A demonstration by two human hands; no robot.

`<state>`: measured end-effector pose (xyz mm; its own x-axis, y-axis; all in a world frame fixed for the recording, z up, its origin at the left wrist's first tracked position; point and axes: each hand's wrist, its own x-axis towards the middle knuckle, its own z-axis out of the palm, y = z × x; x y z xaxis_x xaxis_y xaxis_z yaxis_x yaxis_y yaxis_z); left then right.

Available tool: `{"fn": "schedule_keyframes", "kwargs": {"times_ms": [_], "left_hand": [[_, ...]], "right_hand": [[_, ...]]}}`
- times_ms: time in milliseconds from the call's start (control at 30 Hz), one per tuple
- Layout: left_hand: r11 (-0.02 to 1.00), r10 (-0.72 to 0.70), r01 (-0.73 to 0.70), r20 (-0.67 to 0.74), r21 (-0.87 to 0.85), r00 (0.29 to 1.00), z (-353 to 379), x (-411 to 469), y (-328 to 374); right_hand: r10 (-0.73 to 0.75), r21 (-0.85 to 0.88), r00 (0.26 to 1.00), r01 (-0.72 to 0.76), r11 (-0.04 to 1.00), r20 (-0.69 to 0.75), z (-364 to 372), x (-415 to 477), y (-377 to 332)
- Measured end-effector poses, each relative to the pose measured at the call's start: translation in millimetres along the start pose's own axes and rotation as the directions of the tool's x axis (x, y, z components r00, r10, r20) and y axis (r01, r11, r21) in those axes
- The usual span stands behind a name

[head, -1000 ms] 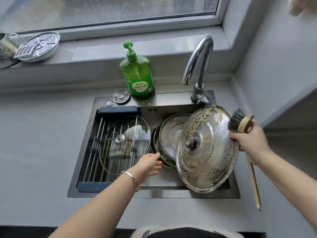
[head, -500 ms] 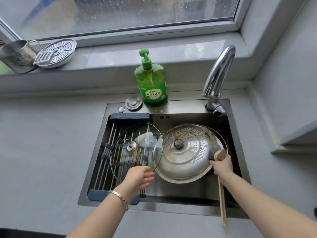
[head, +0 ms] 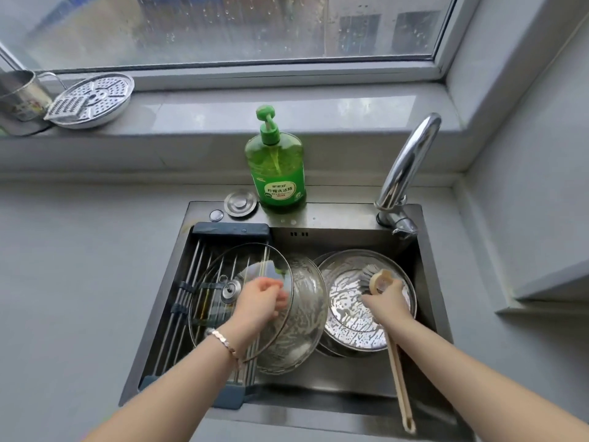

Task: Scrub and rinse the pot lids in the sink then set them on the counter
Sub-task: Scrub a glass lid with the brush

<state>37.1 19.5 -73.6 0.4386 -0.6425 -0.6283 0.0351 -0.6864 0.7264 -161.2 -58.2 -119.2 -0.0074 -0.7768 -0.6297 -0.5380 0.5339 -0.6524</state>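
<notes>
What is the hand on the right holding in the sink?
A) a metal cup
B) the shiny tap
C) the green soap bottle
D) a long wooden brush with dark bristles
D: the right hand grips the long wooden-handled brush with dark bristles, its head down on the soapy round steel lid, while the green soap bottle stands untouched behind the sink.
</notes>
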Motion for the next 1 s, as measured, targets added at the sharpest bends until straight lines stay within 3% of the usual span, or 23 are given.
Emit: {"fn": "schedule_keyframes", "kwargs": {"times_ms": [133, 267, 333, 433, 500, 667, 767, 1000], "left_hand": [[0.952, 0.295, -0.282, -0.106, 0.119, 0.950, -20.1, 24.3, 54.6], [0.779, 0.593, -0.514, -0.158, 0.358, 0.789, -40.4, 50.1, 121.7], [0.681, 0.703, -0.594, -0.153, 0.429, 0.695, -47.2, 65.3, 153.5], [0.567, 0.790, -0.644, -0.117, 0.514, 0.602, -55.2, 88.7, 196.6], [0.534, 0.789, -0.640, -0.054, 0.553, 0.612, -58.1, 104.7, 220.0], [0.497, 0.645, -0.553, 0.142, 0.668, 0.751, -53.3, 135.4, 253.7], [0.481, 0.556, -0.513, 0.205, 0.711, 0.805, -44.2, 143.0, 260.4], [0.454, 0.592, -0.538, 0.211, 0.710, 0.778, -42.4, 145.2, 258.3]], "right_hand": [[-0.124, 0.035, 0.990, 0.122, 0.992, 0.073, 9.9, -1.4, -58.1], [-0.253, 0.085, 0.950, 0.241, 0.967, 0.185, 26.5, -2.9, -117.0], [-0.254, 0.231, 0.935, 0.198, 0.953, 0.247, 34.4, -2.4, -143.8], [-0.172, 0.485, 0.927, -0.013, 0.874, 0.335, 45.8, 0.9, -178.3], [-0.115, 0.537, 0.923, -0.110, 0.836, 0.368, 52.0, 5.7, -194.9], [-0.062, 0.578, 0.894, -0.232, 0.782, 0.443, 62.8, 18.8, -215.2], [-0.055, 0.619, 0.907, -0.240, 0.747, 0.418, 65.4, 21.9, -222.8], [-0.037, 0.582, 0.931, -0.195, 0.789, 0.363, 71.5, 24.6, -235.3]]}}
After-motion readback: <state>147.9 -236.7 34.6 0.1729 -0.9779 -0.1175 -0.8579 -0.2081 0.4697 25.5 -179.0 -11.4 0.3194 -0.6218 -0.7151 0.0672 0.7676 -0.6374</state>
